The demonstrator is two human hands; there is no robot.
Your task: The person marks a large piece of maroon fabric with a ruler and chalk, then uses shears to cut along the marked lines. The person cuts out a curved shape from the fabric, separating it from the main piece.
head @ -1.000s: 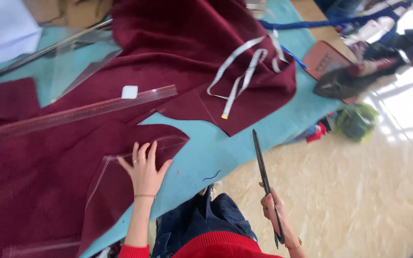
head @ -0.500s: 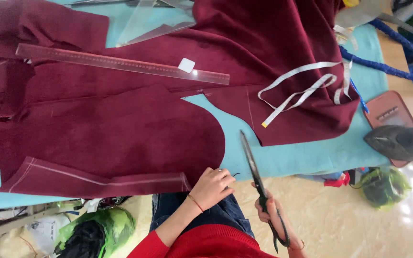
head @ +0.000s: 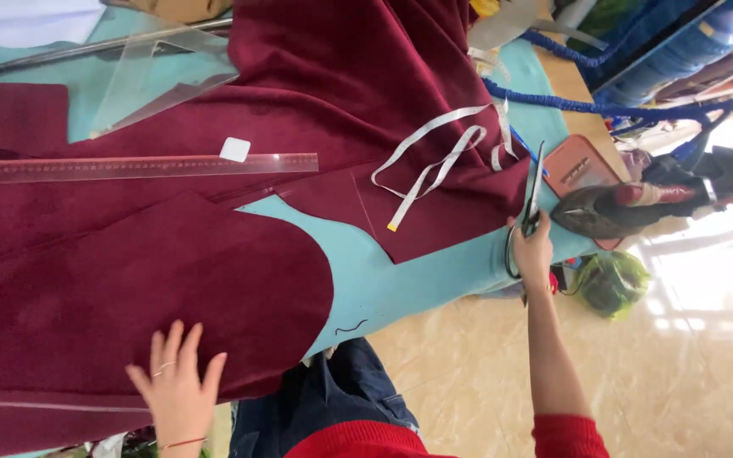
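My left hand [head: 176, 386] lies flat with fingers spread on a rounded cut piece of dark red fabric [head: 137, 293] near the table's front edge. My right hand [head: 534, 246] is stretched out to the right and grips the handles of long black scissors [head: 534, 191], whose blades point away, over the teal table [head: 409, 280] beside the larger red cloth [head: 358, 93]. A white measuring tape [head: 434, 165] lies looped on that cloth.
A long clear ruler [head: 142, 166] with a white chalk piece [head: 235, 149] lies across the fabric; a clear curved template [head: 159, 72] is behind it. An iron [head: 629, 208] and its reddish rest [head: 583, 165] stand at the table's right end. A green bag [head: 612, 284] is on the floor.
My right hand has carried the scissors from beside my lap up to the table's right end. My left hand has moved left along the front edge onto the rounded piece.
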